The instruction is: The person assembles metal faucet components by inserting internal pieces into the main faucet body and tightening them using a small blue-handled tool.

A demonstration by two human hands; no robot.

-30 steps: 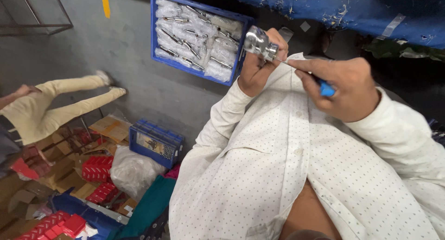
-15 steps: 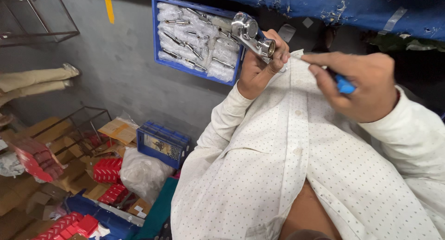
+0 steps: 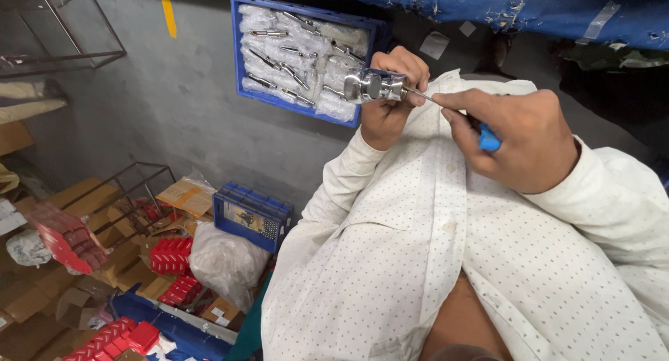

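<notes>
My left hand (image 3: pixel 391 96) is closed around a shiny chrome metal fitting (image 3: pixel 373 86), held up in front of my chest. My right hand (image 3: pixel 517 139) grips a screwdriver with a blue handle (image 3: pixel 488 139). Its thin metal shaft (image 3: pixel 420 95) runs left and its tip meets the end of the fitting. My right forefinger lies stretched along the shaft. Both arms wear white dotted sleeves.
A blue crate (image 3: pixel 304 54) of plastic-wrapped metal parts sits on the grey floor beyond my hands. A smaller blue crate (image 3: pixel 251 216), a white bag (image 3: pixel 226 263), red boxes (image 3: pixel 171 255) and cardboard cartons (image 3: pixel 185 194) lie at lower left. A blue bench edge (image 3: pixel 529 9) runs along the top.
The view has swung, so the crates and boxes sit further right. My hands have stayed together with the screwdriver tip at the fitting, which has turned a little in my left hand.
</notes>
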